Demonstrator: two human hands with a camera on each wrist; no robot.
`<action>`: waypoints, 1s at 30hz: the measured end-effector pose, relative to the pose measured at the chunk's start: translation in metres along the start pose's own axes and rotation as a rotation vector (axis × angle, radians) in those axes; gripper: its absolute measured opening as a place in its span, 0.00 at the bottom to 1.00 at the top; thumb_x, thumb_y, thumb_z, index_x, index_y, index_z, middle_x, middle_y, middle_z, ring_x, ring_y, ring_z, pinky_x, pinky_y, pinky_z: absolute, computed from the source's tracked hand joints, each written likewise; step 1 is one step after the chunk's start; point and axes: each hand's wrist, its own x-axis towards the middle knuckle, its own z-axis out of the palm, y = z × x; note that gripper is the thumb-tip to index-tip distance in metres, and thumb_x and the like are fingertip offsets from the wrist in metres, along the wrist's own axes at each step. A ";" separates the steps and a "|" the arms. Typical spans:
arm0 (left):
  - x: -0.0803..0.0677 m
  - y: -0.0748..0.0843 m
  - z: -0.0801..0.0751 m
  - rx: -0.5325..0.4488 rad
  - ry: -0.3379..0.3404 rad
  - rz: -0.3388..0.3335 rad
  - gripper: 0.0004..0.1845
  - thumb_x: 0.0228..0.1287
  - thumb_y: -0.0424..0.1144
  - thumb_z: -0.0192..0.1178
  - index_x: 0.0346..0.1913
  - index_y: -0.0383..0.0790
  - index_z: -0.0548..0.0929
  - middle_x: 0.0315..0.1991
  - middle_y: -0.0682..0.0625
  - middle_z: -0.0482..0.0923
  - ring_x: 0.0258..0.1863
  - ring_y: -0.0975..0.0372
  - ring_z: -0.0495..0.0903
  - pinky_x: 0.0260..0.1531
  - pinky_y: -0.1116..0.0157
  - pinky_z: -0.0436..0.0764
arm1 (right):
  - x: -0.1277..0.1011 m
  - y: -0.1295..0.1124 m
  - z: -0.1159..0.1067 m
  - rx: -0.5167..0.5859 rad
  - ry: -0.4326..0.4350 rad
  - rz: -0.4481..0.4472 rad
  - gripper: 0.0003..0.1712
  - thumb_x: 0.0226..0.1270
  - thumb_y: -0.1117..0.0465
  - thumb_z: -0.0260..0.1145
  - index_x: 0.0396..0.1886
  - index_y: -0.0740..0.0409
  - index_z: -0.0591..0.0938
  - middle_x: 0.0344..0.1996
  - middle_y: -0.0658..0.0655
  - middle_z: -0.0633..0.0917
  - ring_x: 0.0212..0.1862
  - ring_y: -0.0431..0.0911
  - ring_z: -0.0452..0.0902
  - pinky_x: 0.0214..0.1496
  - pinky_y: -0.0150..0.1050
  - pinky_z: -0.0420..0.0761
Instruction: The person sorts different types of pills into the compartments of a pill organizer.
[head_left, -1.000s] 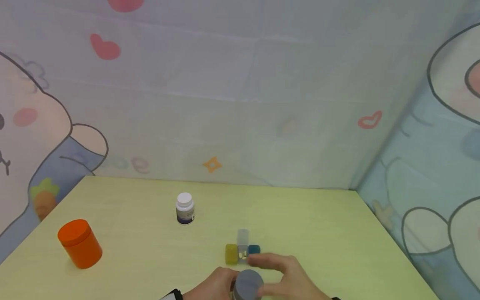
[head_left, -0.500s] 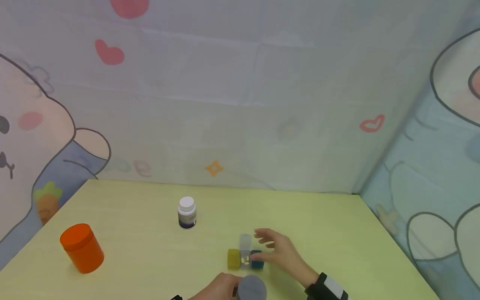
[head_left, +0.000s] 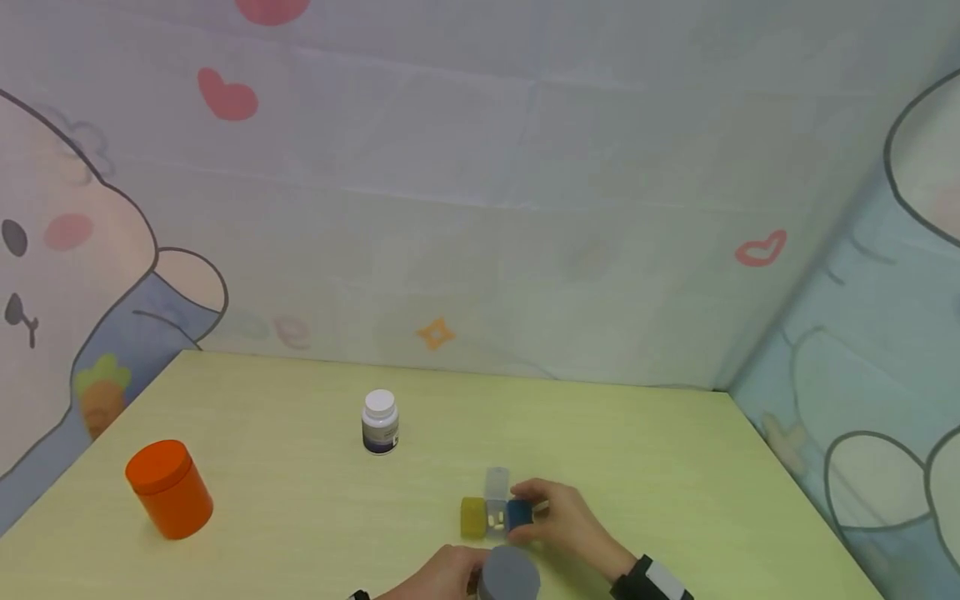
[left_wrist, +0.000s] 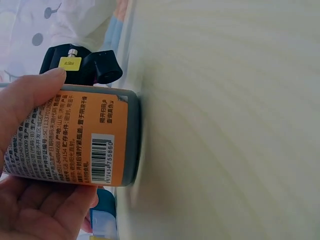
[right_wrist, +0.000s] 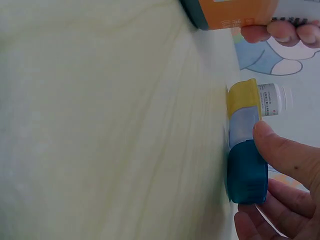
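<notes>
Pill box (right_wrist: 246,150) is now pinched in the right grip (head_left: 564,518), spread a moment ago, apparently steadied, while left grip (head_left: 448,575) clasps the jar (left_wrist: 85,135).

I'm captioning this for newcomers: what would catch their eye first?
Probably the bright orange jar, at the left of the table. Then, low in the head view, the left hand grips a grey-topped bottle and the right hand holds the blue compartment of a box, its clear middle lid open.
</notes>
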 end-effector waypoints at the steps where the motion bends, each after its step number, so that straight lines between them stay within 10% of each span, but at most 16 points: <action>1: -0.002 0.002 -0.002 -0.017 0.006 0.021 0.18 0.61 0.49 0.73 0.54 0.59 0.85 0.49 0.64 0.85 0.50 0.70 0.83 0.55 0.65 0.81 | 0.000 0.000 0.000 -0.004 -0.001 -0.005 0.27 0.50 0.68 0.81 0.50 0.74 0.82 0.46 0.70 0.87 0.45 0.57 0.84 0.44 0.34 0.85; 6: -0.036 0.059 -0.016 -0.060 0.093 0.179 0.31 0.58 0.41 0.76 0.65 0.44 0.78 0.58 0.50 0.83 0.56 0.66 0.82 0.56 0.66 0.81 | -0.002 0.001 0.002 -0.009 0.004 -0.025 0.26 0.51 0.71 0.79 0.50 0.74 0.81 0.47 0.71 0.86 0.45 0.60 0.84 0.45 0.40 0.87; 10: -0.069 0.121 -0.030 0.059 0.244 0.312 0.35 0.57 0.32 0.75 0.67 0.29 0.73 0.59 0.35 0.80 0.55 0.61 0.83 0.54 0.67 0.82 | -0.002 0.000 0.002 -0.006 0.011 -0.024 0.28 0.51 0.67 0.80 0.51 0.75 0.81 0.47 0.71 0.86 0.46 0.60 0.84 0.45 0.41 0.87; 14: -0.087 0.145 -0.052 0.181 0.387 0.353 0.35 0.57 0.35 0.75 0.66 0.28 0.73 0.58 0.33 0.80 0.56 0.47 0.83 0.54 0.62 0.83 | 0.000 -0.002 0.001 -0.012 0.017 -0.003 0.29 0.50 0.65 0.81 0.51 0.74 0.82 0.47 0.70 0.87 0.46 0.59 0.84 0.46 0.42 0.86; 24: -0.116 0.140 -0.118 0.370 0.778 0.221 0.36 0.55 0.33 0.76 0.66 0.29 0.72 0.58 0.33 0.79 0.58 0.41 0.79 0.57 0.45 0.80 | 0.003 -0.006 0.004 0.008 -0.010 -0.005 0.28 0.51 0.66 0.80 0.51 0.75 0.81 0.46 0.71 0.86 0.46 0.60 0.84 0.46 0.41 0.86; 30: -0.124 0.109 -0.153 0.344 0.865 0.015 0.38 0.57 0.33 0.74 0.68 0.25 0.67 0.62 0.27 0.74 0.62 0.35 0.74 0.62 0.39 0.75 | 0.003 -0.007 0.006 0.010 -0.011 0.013 0.27 0.52 0.66 0.80 0.50 0.74 0.82 0.47 0.71 0.86 0.47 0.61 0.83 0.47 0.44 0.86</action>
